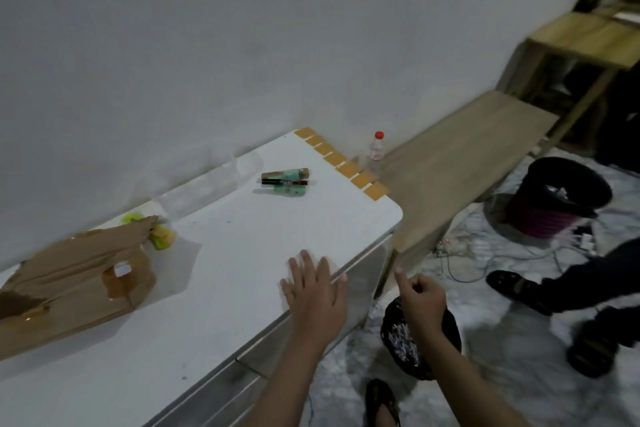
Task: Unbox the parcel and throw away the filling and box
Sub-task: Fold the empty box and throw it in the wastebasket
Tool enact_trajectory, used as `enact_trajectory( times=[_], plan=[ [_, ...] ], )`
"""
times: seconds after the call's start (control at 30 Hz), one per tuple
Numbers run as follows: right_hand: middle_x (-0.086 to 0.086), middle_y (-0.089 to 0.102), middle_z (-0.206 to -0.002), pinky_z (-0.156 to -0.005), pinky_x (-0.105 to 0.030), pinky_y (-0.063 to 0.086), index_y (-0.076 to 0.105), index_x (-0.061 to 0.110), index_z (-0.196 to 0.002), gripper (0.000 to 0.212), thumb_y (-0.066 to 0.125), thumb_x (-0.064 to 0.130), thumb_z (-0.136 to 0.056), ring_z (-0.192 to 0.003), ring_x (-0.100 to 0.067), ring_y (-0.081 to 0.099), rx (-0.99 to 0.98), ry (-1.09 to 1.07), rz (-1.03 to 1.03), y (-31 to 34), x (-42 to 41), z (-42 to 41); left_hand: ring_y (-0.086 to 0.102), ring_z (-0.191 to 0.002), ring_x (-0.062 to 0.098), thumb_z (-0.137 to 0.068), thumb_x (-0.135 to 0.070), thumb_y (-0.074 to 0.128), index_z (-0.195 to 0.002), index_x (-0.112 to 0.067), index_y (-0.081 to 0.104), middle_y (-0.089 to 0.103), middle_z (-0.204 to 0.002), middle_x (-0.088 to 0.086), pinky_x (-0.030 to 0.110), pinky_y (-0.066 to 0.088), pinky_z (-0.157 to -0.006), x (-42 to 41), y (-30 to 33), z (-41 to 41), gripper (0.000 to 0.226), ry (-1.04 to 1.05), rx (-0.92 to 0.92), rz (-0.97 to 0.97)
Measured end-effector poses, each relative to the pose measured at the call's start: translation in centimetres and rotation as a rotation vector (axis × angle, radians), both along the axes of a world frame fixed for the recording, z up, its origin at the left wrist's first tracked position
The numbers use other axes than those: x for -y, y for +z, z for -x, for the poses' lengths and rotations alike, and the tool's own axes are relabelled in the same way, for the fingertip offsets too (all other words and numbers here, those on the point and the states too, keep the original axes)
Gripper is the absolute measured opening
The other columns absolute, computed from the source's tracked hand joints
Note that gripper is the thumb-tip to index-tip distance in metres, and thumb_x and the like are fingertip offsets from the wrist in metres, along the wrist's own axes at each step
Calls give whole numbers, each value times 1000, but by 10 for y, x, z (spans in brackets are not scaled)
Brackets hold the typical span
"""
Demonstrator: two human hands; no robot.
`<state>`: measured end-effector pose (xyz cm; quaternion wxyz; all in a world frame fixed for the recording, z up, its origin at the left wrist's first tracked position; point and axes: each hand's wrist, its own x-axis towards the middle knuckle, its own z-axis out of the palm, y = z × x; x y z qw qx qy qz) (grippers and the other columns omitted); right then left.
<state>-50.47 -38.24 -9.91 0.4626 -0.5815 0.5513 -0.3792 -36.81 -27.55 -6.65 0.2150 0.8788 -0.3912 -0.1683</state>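
Left hand [317, 291] flat on table [242, 253]; right hand [420, 298] loosely curled, empty.

A plain room in a home or small work space

A bare white wall [173, 45], a white worktop [242, 253], low wooden benches [467, 149], loose cables [485, 250] on a marble floor [519, 340], and a black bin [561, 194].

Dim, flat, cool indoor light with only soft, faint shadows beside the torn box [74, 282] on the desk [242, 253]. Softly focused throughout, smeared by motion blur toward the right edge. Wide-angle bending at the borders
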Motion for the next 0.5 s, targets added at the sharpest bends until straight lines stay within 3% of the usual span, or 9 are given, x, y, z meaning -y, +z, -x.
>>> enact_trajectory(
  times=[0.1,0.2,0.3,0.37,0.5],
  plan=[
    [-5,32,-46,-52,-29,33,34,8,-52,48,65,20,-87,-45,-18,34,-21,-108,-55,-9,26,30,-4,-146,12,-95,-51,24,-142,-22,35,8,-159,-1,48,-6,-114,39,4,16,57,-192,-83,74],
    [-5,36,-47,-48,-29,33,37,7,-53,48,61,25,-90,-46,-19,37,-54,-195,-125,-20,55,55,18,-143,12,-90,-46,35,-129,-22,53,35,-150,-6,46,7,-115,75,5,25,49,-369,-115,155],
    [-6,40,-51,-53,-31,36,39,8,-55,47,57,30,-91,-50,-20,41,-96,-252,-194,-35,82,75,53,-121,14,-86,-35,50,-86,-17,69,65,-120,-1,56,28,-108,106,1,34,26,-469,-130,277],
    [-6,44,-53,-54,-32,37,40,8,-56,46,54,33,-93,-53,-21,44,-127,-280,-236,-46,97,84,59,-113,17,-83,-34,57,-69,-16,65,68,-111,-1,59,31,-104,124,-4,36,24,-409,-63,342],
    [-6,48,-59,-50,-27,33,45,5,-65,43,48,36,-95,-59,-23,47,-169,-333,-268,-59,125,90,57,-115,25,-85,-36,46,-81,-11,69,63,-123,6,48,39,-98,152,-10,25,34,-305,80,420]
  ],
)
